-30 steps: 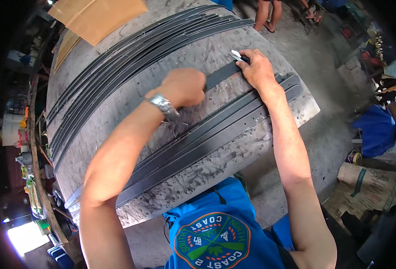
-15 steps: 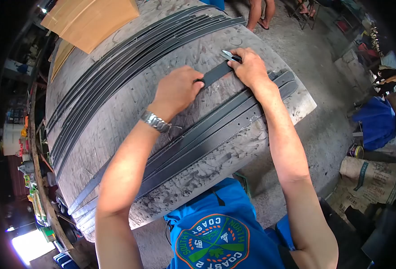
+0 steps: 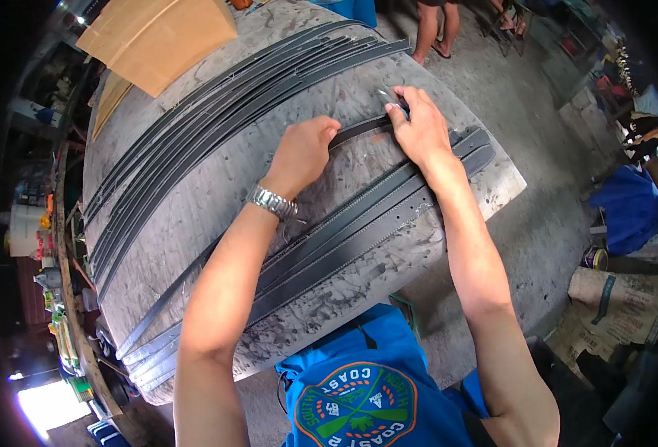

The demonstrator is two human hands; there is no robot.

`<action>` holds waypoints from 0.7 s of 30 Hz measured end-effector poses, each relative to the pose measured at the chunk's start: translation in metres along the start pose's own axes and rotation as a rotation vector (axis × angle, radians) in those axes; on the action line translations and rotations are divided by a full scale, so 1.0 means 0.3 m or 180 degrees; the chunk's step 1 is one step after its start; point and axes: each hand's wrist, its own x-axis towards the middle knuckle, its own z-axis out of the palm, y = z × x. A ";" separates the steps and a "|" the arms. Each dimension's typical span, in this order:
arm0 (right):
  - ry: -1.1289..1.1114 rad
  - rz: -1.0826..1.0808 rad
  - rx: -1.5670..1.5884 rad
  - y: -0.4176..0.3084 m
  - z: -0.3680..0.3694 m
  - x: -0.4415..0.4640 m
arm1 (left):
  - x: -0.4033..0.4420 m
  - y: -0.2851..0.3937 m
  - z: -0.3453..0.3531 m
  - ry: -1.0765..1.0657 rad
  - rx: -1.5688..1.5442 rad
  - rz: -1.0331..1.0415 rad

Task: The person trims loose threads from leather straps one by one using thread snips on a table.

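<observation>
A black leather belt strap [image 3: 362,130] with pale edge stitching is stretched between my hands, turned partly on its edge. My left hand [image 3: 303,153], a metal watch on its wrist, pinches the strap. Near the strap's right end, my right hand [image 3: 422,130] grips it between thumb and fingers. A small pointed metal blade [image 3: 384,95] sticks out of that same hand; its handle is hidden. Closer to my body lie several stitched black belts [image 3: 329,242], some with punched holes, under my forearms. Beyond my hands is a long row of dark straps [image 3: 217,112] with loose threads.
The worn grey table [image 3: 269,138] has its right corner near my right forearm. Brown cardboard [image 3: 157,45] sits at the far left. Another person's legs [image 3: 434,33] stand beyond the table. A sack [image 3: 615,305] and blue cloth [image 3: 627,205] are at the right.
The held strap has rolled from its flat face towards its stitched edge. My left hand has shifted slightly right, and the blade now shows less beside my right hand.
</observation>
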 end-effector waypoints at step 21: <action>-0.0710 0.0070 -0.0314 0.006 0.023 0.078 | 0.084 -0.087 -0.115 -0.0821 -0.0485 -0.0301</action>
